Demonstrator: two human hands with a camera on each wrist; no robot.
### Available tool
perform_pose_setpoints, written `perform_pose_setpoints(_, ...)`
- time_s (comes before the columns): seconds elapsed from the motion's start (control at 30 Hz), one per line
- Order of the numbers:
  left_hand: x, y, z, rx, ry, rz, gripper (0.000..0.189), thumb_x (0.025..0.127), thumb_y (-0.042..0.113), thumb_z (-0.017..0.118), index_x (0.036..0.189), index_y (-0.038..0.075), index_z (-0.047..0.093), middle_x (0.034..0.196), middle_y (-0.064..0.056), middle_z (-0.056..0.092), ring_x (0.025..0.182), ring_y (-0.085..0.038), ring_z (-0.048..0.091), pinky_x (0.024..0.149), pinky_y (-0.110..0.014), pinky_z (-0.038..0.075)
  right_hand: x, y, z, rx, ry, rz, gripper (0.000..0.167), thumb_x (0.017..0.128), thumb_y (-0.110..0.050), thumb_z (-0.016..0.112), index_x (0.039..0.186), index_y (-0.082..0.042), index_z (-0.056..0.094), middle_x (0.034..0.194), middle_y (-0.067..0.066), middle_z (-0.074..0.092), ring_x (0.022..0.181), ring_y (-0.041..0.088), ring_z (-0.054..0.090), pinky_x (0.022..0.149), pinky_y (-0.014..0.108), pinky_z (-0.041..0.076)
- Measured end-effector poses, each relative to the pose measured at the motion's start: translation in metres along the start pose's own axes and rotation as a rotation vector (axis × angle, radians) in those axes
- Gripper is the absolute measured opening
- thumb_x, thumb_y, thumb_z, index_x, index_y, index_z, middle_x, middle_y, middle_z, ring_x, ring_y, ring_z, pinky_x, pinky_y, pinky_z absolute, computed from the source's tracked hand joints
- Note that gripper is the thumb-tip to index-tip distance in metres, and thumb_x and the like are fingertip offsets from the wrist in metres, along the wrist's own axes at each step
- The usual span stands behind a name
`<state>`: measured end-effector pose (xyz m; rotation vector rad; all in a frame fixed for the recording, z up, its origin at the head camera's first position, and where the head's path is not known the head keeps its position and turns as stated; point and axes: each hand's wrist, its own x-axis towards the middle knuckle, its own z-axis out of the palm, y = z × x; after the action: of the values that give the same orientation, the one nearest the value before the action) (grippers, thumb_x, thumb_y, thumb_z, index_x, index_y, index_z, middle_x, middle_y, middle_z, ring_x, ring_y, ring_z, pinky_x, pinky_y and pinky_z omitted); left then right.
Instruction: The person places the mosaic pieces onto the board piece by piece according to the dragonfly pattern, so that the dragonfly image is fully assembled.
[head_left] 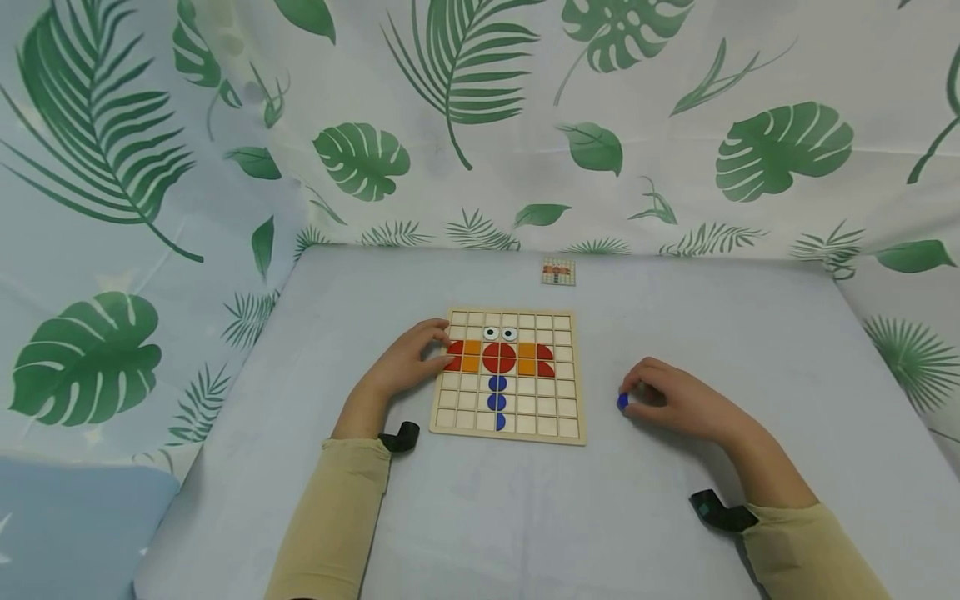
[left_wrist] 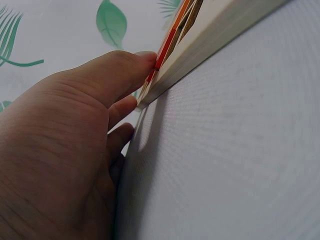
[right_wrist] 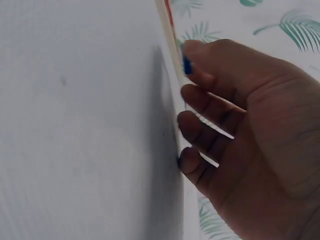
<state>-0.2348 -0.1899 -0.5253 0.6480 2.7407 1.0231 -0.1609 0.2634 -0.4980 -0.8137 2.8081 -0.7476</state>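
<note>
A wooden grid board (head_left: 555, 408) lies on the table with red, orange and blue pieces and two eye pieces (head_left: 509, 333) in its cells. My left hand (head_left: 405, 360) rests at its left edge, thumb on a red piece (left_wrist: 167, 50), other fingers loosely bent along the rim. To the right of the board, my right hand (head_left: 686, 404) pinches a small blue piece (head_left: 622, 402) between thumb and index finger, its remaining fingers loosely curled in the right wrist view. In the board's lower middle, blue pieces (head_left: 497, 402) form a column, the lowest a half disc.
A small pattern card (head_left: 558, 272), printed with a similar grid figure, lies behind the board near the table's back edge. White cloth with green leaves (head_left: 367, 158) hangs behind and beside the white-covered table (head_left: 480, 517).
</note>
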Motion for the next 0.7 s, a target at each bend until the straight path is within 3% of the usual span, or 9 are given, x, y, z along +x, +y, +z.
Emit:
perform_pose_setpoints(0.27,0.0,-0.002,0.0,-0.005,0.001,-0.009,0.022,0.094,0.035,0.067,0.107,0.019,0.058,0.154,-0.002,0.043,0.148,-0.025,0.033,0.123,-0.044,0.027,0.016,-0.027,-0.004,0.027,-0.044,0.019,0.023,0.086,-0.022,0.076,0.105,-0.022,0.062,0.098,-0.007,0.059,0.082,0.01,0.051,0.068,0.022,0.046)
perform_pose_setpoints(0.53,0.0,-0.002,0.001,-0.004,0.008,-0.004,0.022,0.094,0.035,0.067,0.106,0.02,0.058,0.153,-0.003,0.043,0.147,-0.026,0.034,0.122,-0.045,0.028,0.04,-0.052,0.007,0.1,-0.076,-0.062,0.021,0.088,-0.024,0.076,0.105,-0.023,0.063,0.097,-0.006,0.06,0.083,0.01,0.051,0.069,0.021,0.047)
perform_pose_setpoints(0.7,0.0,-0.001,0.001,0.001,0.008,-0.007,0.023,0.094,0.036,0.067,0.108,0.021,0.057,0.154,-0.003,0.043,0.147,-0.027,0.034,0.122,-0.045,0.028,0.057,-0.071,0.015,0.122,-0.104,-0.062,0.021,0.088,-0.028,0.075,0.104,-0.024,0.063,0.095,-0.006,0.059,0.084,0.011,0.051,0.069,0.021,0.046)
